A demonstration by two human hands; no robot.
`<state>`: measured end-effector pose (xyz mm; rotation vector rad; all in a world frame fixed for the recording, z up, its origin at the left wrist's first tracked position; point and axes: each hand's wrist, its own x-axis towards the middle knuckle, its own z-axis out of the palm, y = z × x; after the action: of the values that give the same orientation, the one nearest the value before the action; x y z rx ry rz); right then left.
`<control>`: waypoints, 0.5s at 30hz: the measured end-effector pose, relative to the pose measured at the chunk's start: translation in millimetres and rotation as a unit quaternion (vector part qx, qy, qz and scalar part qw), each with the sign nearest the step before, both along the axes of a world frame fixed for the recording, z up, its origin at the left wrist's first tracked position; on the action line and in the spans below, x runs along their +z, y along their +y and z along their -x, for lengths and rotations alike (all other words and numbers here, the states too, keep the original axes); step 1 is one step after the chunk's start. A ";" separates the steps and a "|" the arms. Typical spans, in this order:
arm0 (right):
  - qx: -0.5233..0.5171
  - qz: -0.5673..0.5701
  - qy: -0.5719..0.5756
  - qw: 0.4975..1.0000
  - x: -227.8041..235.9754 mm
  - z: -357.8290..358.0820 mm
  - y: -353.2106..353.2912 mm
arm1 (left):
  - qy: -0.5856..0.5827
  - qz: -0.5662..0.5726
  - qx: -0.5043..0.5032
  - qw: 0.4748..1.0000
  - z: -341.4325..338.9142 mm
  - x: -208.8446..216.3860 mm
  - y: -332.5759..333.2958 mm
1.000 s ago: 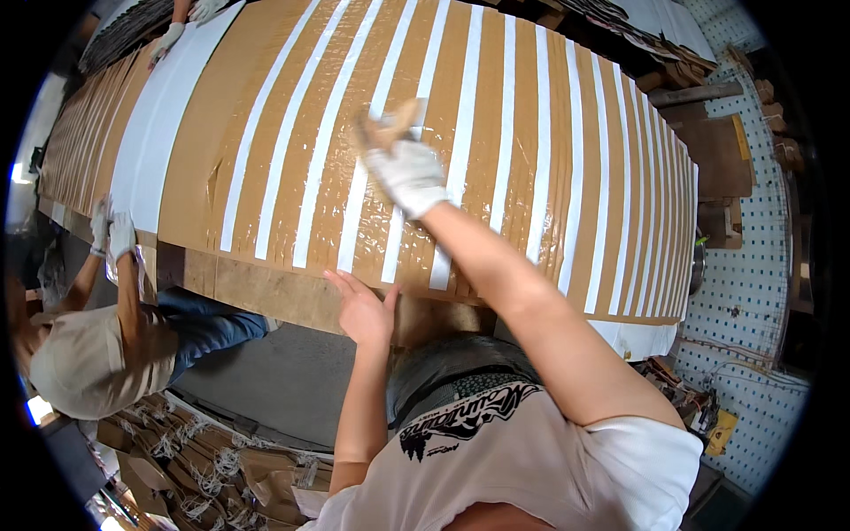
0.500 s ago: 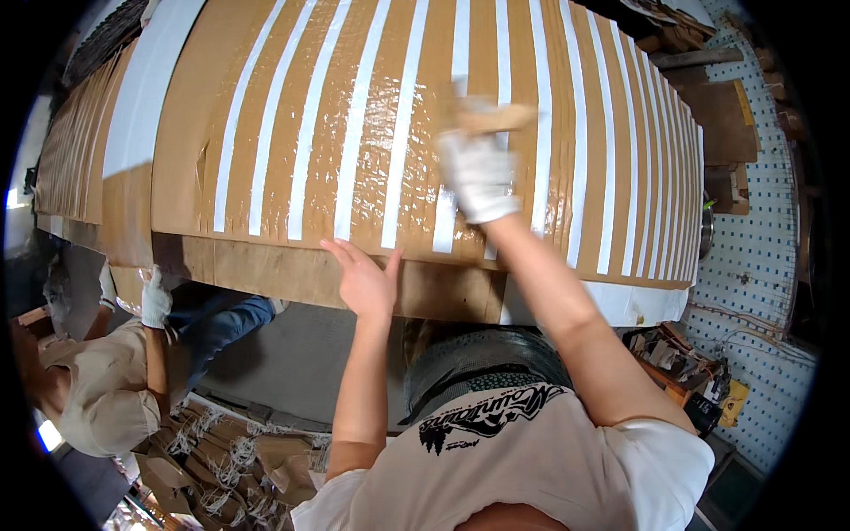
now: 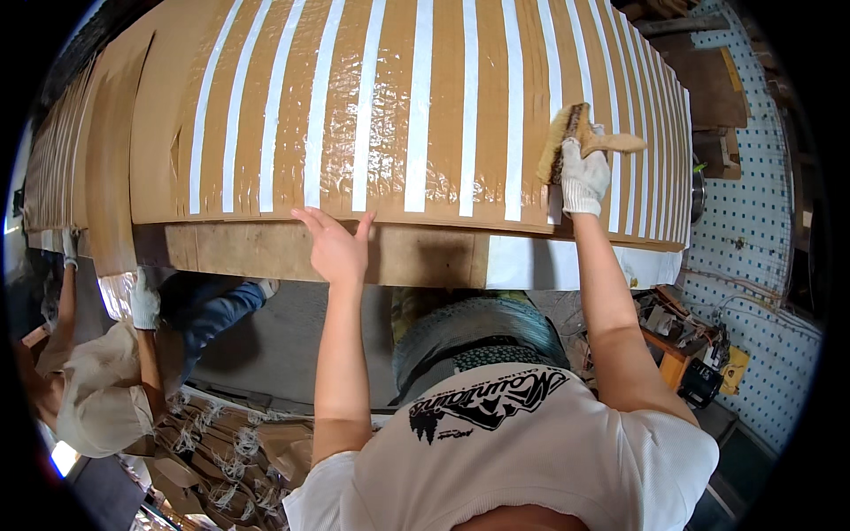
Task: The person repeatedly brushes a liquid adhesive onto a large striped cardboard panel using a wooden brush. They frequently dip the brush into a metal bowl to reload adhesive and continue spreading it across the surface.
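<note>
A wide stack of brown cardboard sheets point(image 3: 292, 219) lies before me, crossed by several white strips point(image 3: 419, 115); its left half shines with a wet-looking film. In its white knit glove, my right hand point(image 3: 585, 177) grips a wooden-handled brush point(image 3: 556, 146) with pale bristles, resting on the right part of the cardboard. My left hand point(image 3: 340, 250) is bare. Its fingers are spread at the near edge of the stack, the tips touching the rim, and it holds nothing.
A co-worker point(image 3: 102, 389) in white gloves stands at the left, holding a long brown strip point(image 3: 113, 177). Behind me on the lower left lie cardboard pieces with white strings point(image 3: 221, 469). Tools and a wooden box point(image 3: 668, 354) stand at right, beside a dotted wall point(image 3: 753, 221).
My right hand has carried the brush to the right across the stripes. My left hand stays at the near edge. Where a white sheet lay beside the stack's left end, a brown strip now shows.
</note>
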<state>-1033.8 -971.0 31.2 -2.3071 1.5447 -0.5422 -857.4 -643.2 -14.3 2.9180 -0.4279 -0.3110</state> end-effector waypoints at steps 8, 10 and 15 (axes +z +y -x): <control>0.390 0.080 0.104 0.911 -15.5 -116.7 151.6 | -0.017 -0.070 -0.026 0.997 -2.4 -1.8 3.9; 0.301 -0.126 -0.137 0.935 -18.7 -123.2 181.5 | -0.005 -0.088 -0.036 0.995 -5.5 6.4 -1.7; 0.333 0.283 0.010 0.899 -30.5 -5.6 76.2 | -0.003 -0.087 -0.025 0.996 0.9 5.7 2.5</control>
<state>-1028.3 -894.8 0.7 -3.0446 0.5292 -0.8429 -858.2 -640.7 -8.6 3.0827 -0.4977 -0.3633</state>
